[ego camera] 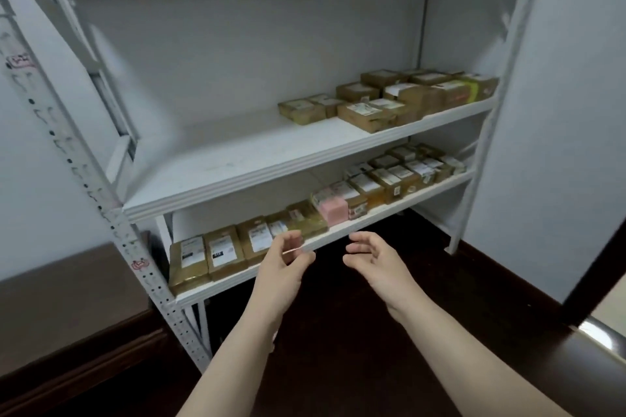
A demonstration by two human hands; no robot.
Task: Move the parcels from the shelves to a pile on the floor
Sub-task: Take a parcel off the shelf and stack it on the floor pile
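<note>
Parcels are sitting in two groups: a long row (254,237) is running along the front of the lower shelf (230,276), from lower left of the frame up toward centre right, with a pink parcel (333,208) lying mid-row; a tighter cluster (389,98) is occupying the right end of the middle shelf (254,159), whose left half is showing bare board. No pile is showing on the dark floor (338,332) in this view, so I'm reading this as the pick step, not the drop. Left grip (281,267) is hovering just in front of the lower shelf edge at frame centre, overlapping the brown parcels left of the pink one; its fingers are loosely curled and holding nothing, though blur is making it hard to be sure of contact. Right grip (376,261) is hanging beside it, slightly right of centre, released, palm turning inward, also carrying nothing and apart from the shelf. Likely target: the parcels just behind the left fingertips. Next move is probably calling for both grips going in under the middle shelf, closing on the ends of one or several parcels, drawing them out over the front edge, then lowering to the floor. The boxes are packing edge to edge, so getting fingers between neighbours is looking like the tight part.
</note>
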